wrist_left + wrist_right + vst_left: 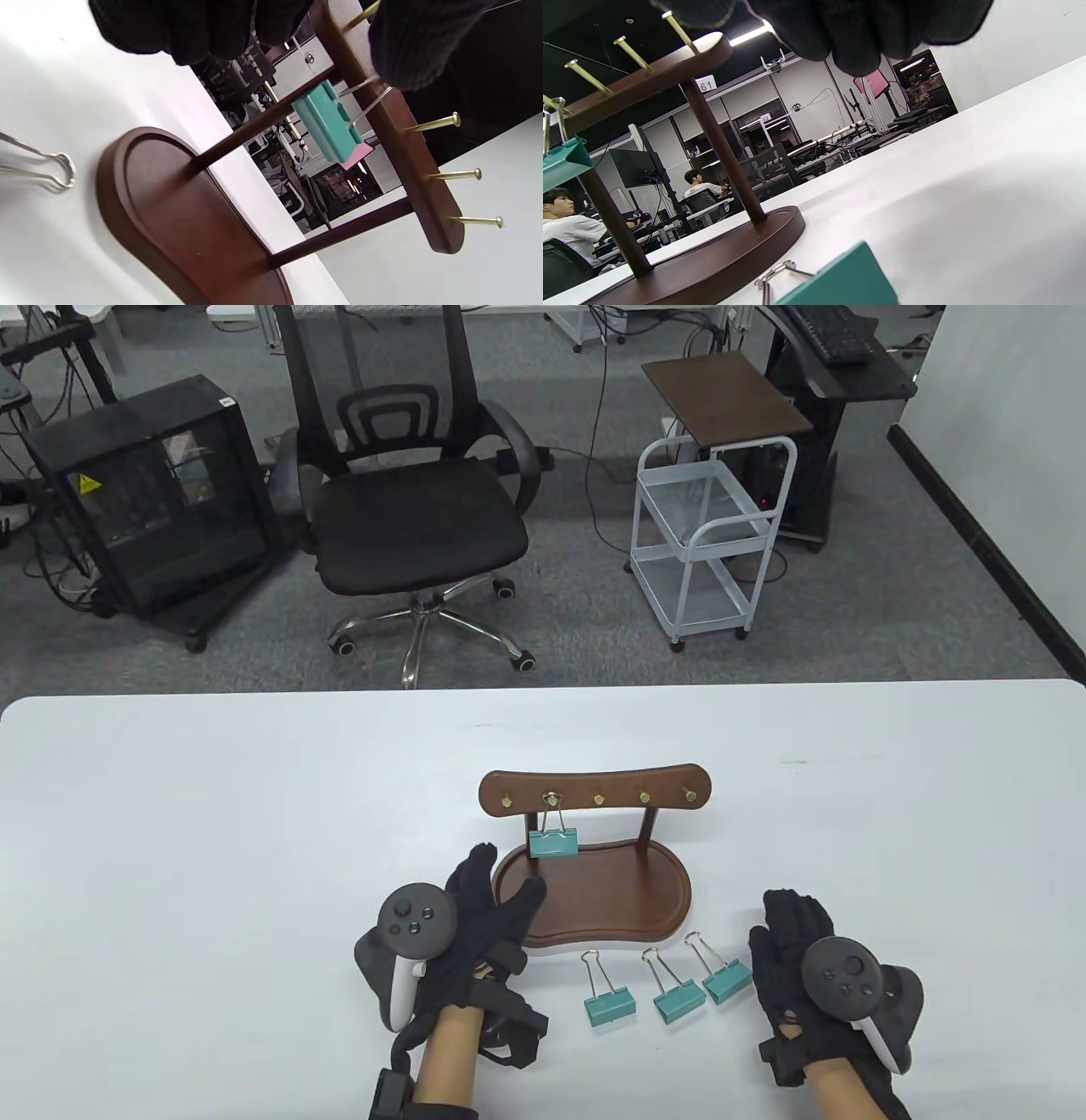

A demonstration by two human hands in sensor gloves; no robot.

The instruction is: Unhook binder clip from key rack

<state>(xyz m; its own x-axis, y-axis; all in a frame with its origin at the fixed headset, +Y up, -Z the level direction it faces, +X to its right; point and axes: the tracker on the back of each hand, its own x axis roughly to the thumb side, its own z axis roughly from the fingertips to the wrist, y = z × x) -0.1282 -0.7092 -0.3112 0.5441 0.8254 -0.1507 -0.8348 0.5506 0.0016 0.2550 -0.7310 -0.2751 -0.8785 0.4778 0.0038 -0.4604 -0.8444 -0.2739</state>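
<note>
The brown wooden key rack (594, 791) stands on its tray base (628, 912) with a row of brass pegs. One teal binder clip (553, 842) hangs by its wire handle from the second peg from the left. My left hand (509, 872) is at the base's left end, just below the clip, fingers spread and holding nothing. In the left wrist view the clip (328, 120) hangs between my fingers (191, 29) and thumb, apart from them. My right hand (791, 909) rests on the table right of the base, holding nothing.
Three loose teal binder clips (609, 1007), (679, 999), (728, 982) lie in a row on the white table (212, 857) in front of the base, between my hands. An office chair and a cart stand beyond the far edge.
</note>
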